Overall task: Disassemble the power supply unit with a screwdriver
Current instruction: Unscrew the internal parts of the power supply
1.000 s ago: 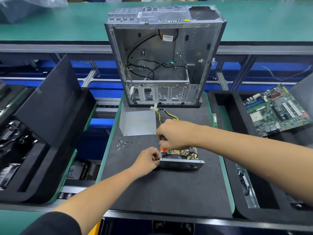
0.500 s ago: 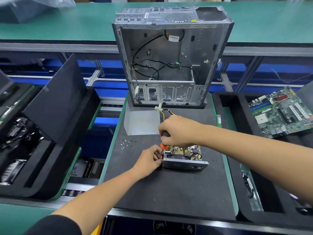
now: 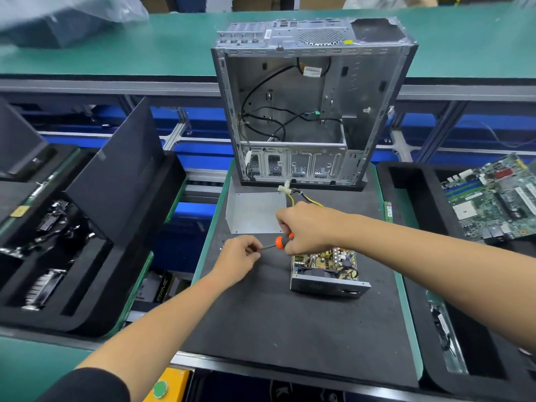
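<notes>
Your power supply (image 3: 329, 272) sits on the dark mat (image 3: 290, 329) in the middle of the table, just in front of the empty computer case (image 3: 313, 105), and it is already well opened. Its metal cover (image 3: 255, 211) lies apart on the mat beside the case, and the circuit board (image 3: 324, 258) with its parts shows bare from above. A few loose screws (image 3: 222, 245) lie on the mat by your left hand, though they are small and mostly hidden. The yellow and black cable bundle (image 3: 301, 197) runs from the unit toward the case.

Your right hand (image 3: 310, 227) is wrapped round the orange-and-black screwdriver (image 3: 278, 242), gripping the handle, with the shaft pointing left and away from the unit. Your left hand (image 3: 239, 258) is curled at the tip of that shaft, fingertips pinched together there. It looks like you are taking a freed screw off the tip, but the screw itself is too small to make out.

So the outer shell is off and at least some screws are out. What is left, as far as this shows, is the board: it sits inside the lower tray and front panel, and the fan looks to be in place too. Whether any board screws remain cannot be told from here.
</notes>
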{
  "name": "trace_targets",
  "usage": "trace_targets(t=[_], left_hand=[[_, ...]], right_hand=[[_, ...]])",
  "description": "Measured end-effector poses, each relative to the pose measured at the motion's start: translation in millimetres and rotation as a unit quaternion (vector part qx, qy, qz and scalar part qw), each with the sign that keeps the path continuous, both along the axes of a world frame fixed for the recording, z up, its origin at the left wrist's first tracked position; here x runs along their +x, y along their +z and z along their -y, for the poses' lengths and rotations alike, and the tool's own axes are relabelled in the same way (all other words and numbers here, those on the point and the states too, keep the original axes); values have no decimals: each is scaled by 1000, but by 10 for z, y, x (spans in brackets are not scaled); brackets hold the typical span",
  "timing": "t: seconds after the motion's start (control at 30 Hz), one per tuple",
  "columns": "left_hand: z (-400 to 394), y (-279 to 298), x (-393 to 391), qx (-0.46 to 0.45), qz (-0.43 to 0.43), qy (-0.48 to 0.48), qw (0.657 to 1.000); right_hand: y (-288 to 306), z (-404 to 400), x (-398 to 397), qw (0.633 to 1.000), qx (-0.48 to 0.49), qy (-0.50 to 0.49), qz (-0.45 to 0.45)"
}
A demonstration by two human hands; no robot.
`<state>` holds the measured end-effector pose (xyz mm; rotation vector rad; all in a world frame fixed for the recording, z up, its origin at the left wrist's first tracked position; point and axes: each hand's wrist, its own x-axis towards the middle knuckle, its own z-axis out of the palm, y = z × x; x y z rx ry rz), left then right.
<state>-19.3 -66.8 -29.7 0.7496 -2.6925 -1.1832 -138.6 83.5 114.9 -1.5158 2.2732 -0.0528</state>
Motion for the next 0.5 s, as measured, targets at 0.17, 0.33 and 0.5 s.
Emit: trace_targets(t=[0.17, 0.33, 0.5], left_hand=[[314, 113, 50, -66, -18, 57, 996], [547, 154, 100, -95, 5, 83, 992], [628, 123, 89, -130, 52, 48, 989]], right_hand=[[-77, 157, 34, 999, 15, -32, 3], [-135, 238, -29, 999, 21, -41, 7], [-169, 306, -29, 999, 32, -42, 4]])
